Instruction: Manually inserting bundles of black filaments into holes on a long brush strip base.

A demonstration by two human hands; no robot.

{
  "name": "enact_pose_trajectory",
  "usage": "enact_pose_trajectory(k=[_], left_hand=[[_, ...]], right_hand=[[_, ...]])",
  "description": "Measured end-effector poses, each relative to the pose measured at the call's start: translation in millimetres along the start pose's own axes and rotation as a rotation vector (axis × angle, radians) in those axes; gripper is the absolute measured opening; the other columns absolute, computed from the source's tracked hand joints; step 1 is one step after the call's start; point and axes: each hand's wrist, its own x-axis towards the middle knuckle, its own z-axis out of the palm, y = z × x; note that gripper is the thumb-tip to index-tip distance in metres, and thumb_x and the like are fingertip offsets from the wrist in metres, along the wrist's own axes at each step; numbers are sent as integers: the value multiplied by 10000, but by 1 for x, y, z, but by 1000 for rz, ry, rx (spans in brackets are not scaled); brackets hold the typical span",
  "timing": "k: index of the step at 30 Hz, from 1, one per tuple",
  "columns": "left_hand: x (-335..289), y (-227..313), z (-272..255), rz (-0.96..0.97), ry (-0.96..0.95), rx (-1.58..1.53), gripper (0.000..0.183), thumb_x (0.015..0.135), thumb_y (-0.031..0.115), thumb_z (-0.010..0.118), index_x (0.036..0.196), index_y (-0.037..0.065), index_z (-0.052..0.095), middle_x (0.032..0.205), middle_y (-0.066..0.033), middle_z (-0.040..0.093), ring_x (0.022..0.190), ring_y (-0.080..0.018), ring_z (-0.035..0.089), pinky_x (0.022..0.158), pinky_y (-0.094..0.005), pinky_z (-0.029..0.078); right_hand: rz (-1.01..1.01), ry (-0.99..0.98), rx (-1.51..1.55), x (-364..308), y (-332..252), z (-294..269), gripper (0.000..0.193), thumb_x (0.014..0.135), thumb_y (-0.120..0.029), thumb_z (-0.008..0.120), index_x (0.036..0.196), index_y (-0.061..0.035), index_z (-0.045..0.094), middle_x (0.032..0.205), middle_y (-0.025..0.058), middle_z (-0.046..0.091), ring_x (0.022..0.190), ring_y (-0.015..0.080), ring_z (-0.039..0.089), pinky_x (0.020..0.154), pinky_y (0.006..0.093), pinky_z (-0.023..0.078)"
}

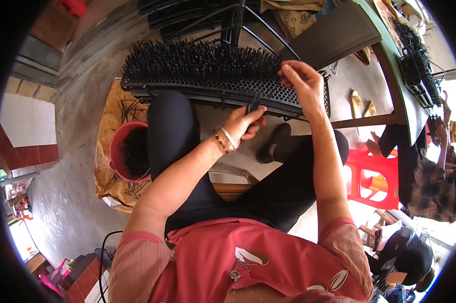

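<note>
In front of my knees lies a black perforated tray [248, 87] with rows of round holes. Thin black sticks [202, 60] stand upright and densely packed over its far and left part, while bare holes show along the near side and at the right end. My left hand [244, 123] is closed round a small bundle of thin black sticks [253, 101], held upright at the tray's near edge. Over the tray's right part, my right hand [304, 83] has thumb and forefinger pinched beside the outermost standing sticks; what lies between its fingertips is too small to make out.
A red bucket [117, 144] of black pieces stands on brown paper [106, 174] at my left. To the right are a green-topped table [349, 38], a red plastic stool [374, 177] and yellow slippers [356, 103]. Other people sit at the far right, one in a plaid shirt [435, 189].
</note>
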Motion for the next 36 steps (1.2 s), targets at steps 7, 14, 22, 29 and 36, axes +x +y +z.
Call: enact_pose_trajectory(k=[7,14,22,29,36], left_hand=[[4,-7,-6,-83,-6,-46,226,925,144,455,1050,-19,551,860,-91,596,588,-91,475,466,-209,352],[4,-8,-3,-101,21,-42,265,957,201,437,1099,6,549,894,-108,627,770,-160,615,668,-296,517],[3,-5,-5,-187,-21,-92,301,971,272,414,1201,95,493,931,-102,615,866,-227,613,766,-429,533],[0,-2,-2,-261,-29,-76,299,977,285,403,1218,131,491,925,-78,616,856,-204,614,771,-445,534],[5,-8,-6,-210,-39,-86,278,973,256,430,1200,121,517,888,-62,629,782,-162,618,669,-341,520]], right_hand=[[-330,156,-196,10,24,23,190,852,-30,638,1040,2,633,892,29,655,787,75,604,712,205,495],[-527,150,-413,18,23,34,181,819,-30,666,998,-11,646,832,53,657,737,77,599,674,213,479],[-721,101,-570,17,20,35,169,799,-21,678,966,-12,650,840,86,660,716,128,626,652,232,491],[-785,105,-613,16,22,36,177,775,-13,692,948,-24,657,849,94,662,722,185,638,637,259,502],[-842,72,-807,18,24,35,177,767,-131,704,928,-63,676,846,63,629,790,237,588,723,341,436]])
